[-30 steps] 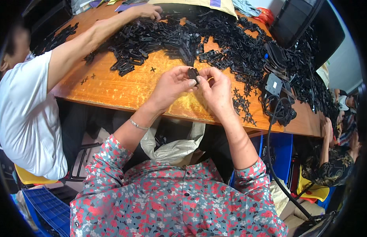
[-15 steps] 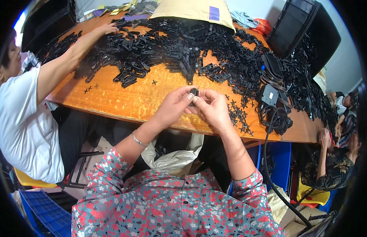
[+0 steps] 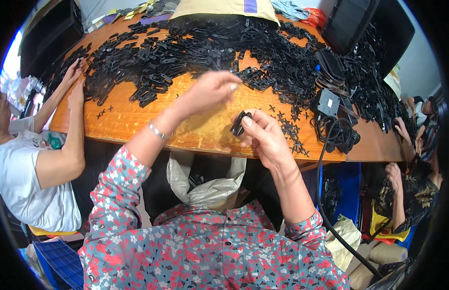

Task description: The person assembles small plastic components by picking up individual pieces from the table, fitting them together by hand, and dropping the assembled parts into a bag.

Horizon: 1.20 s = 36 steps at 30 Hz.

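Above the table [image 3: 132,116], left hand [image 3: 211,93] hovers; right hand [image 3: 267,139] pinches black piece [image 3: 239,123].

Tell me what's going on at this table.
A person in a floral shirt holds a small black part in the right hand, above the wooden table. The left hand, blurred, is apart from it, near a heap of black pieces; whether it holds anything is unclear. A co-worker in white sits to the left.
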{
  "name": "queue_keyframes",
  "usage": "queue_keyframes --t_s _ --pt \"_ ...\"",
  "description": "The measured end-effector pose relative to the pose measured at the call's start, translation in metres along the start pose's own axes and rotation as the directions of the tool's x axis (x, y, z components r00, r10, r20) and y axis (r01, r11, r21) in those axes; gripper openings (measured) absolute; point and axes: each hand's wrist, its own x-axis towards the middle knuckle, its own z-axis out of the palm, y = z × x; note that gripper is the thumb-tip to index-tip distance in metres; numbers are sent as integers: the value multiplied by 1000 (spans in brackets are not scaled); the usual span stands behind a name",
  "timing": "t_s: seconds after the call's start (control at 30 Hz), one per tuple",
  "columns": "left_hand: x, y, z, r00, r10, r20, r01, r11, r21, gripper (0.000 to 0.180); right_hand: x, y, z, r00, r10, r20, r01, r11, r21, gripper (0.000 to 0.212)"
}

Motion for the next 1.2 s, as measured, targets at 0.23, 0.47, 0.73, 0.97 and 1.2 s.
queue_keyframes --t_s 0.23,0.47,0.73,0.97,1.2 --pt "78 -35 8 964 209 -167 -50 753 656 22 -17 -2 0 990 80 116 -84 996 33 25" --pt "108 -45 33 995 69 -78 24 579 815 16 -22 5 -7 983 118 140 -123 992 24 27" --pt "91 -24 37 998 1 -63 51 589 806 26 -29 7 -1 980 125 153 -126 992 2 26" --pt "72 -18 35 995 82 -53 -3 570 821 19 -32 6 5 976 158 153 -151 987 -57 25" --pt "72 -25 32 986 102 -134 51 575 817 13 -33 8 8 973 160 167 -153 987 -57 25"
